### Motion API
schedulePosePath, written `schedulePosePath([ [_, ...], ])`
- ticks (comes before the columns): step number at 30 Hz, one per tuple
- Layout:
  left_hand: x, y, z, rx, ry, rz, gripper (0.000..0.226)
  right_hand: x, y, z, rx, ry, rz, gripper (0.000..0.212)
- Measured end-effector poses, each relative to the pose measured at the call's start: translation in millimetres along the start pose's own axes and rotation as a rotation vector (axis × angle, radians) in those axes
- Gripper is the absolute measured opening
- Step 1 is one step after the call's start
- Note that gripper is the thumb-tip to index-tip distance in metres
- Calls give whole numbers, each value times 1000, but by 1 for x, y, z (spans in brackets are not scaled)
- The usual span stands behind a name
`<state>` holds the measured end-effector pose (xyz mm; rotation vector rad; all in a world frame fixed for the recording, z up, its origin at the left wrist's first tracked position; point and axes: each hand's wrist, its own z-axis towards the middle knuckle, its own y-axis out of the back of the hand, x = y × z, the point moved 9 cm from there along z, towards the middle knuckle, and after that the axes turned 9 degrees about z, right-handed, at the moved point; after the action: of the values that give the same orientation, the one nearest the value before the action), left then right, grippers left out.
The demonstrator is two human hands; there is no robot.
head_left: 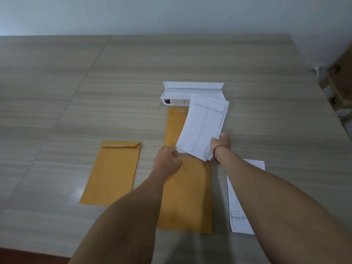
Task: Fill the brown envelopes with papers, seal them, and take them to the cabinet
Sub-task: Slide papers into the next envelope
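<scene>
A brown envelope lies lengthwise in front of me on the table. My left hand rests on its far end at the mouth, fingers curled on the edge. My right hand grips a sheaf of printed papers by its lower right corner, tilted just above the envelope's mouth. A second brown envelope lies beyond it, partly hidden by the papers. A third brown envelope with its flap folded down lies to the left.
A white device with a raised tray stands behind the envelopes. A loose printed sheet lies at the right, partly under my right forearm. The wooden table meets a pale wall; cardboard boxes stand beyond its right edge.
</scene>
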<state>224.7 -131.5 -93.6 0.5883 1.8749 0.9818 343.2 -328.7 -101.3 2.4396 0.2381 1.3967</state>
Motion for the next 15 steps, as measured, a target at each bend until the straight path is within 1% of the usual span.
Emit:
schedulePosePath([
  [4,-12,-14,5,133,-136,277,63,3,-6,0,13,14,9,17],
  [5,-14,-16,6,154,-151,324,71,4,-7,0,15,18,22,16],
  [6,-16,-18,7,168,-154,351,75,3,-8,0,18,18,37,16],
  [8,-17,-21,9,174,-151,357,72,1,-10,-1,31,9,67,19],
  [11,-18,-22,10,187,-126,338,66,-2,-12,-3,49,-2,110,19],
  [15,-22,-25,14,264,-83,410,67,-3,-12,-4,61,13,139,27],
])
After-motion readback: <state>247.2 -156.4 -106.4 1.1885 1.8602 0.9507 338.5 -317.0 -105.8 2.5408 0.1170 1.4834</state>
